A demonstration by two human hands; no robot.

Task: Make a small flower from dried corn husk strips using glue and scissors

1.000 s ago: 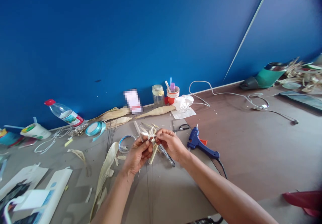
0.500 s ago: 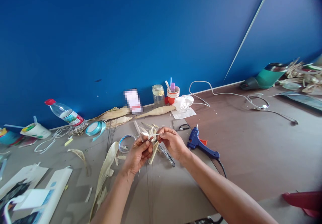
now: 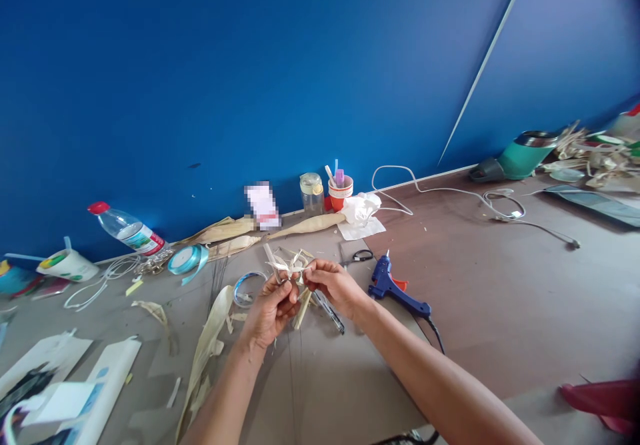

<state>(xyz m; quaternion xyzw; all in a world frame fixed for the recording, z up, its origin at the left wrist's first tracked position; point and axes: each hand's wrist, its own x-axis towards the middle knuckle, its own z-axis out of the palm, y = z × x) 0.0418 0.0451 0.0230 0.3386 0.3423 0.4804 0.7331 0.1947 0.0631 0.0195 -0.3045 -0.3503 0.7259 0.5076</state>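
Both hands meet over the grey table at centre. My left hand [image 3: 273, 308] is closed around a small bundle of pale dried husk strips [image 3: 291, 265], with thin dark wires running down from it toward me. My right hand [image 3: 334, 285] pinches a husk strip at the top of that bundle. A longer husk piece [image 3: 303, 305] hangs down between the two hands. Just beneath my right hand lies a dark pen-like tool [image 3: 330, 312].
A blue glue gun [image 3: 390, 286] with cord lies right of my hands, small scissors [image 3: 357, 256] behind it. Tape roll [image 3: 246, 288], blue ribbon spool [image 3: 185, 258], water bottle [image 3: 127, 230], jar [image 3: 312, 193], paper cup [image 3: 341, 192], long husks [image 3: 207, 345], white cable [image 3: 450, 192], teal kettle [image 3: 523, 153].
My hands stayed together on the husk bundle, shifting slightly left and closer together; the view tilted a little, so the table things sit slightly lower and left.
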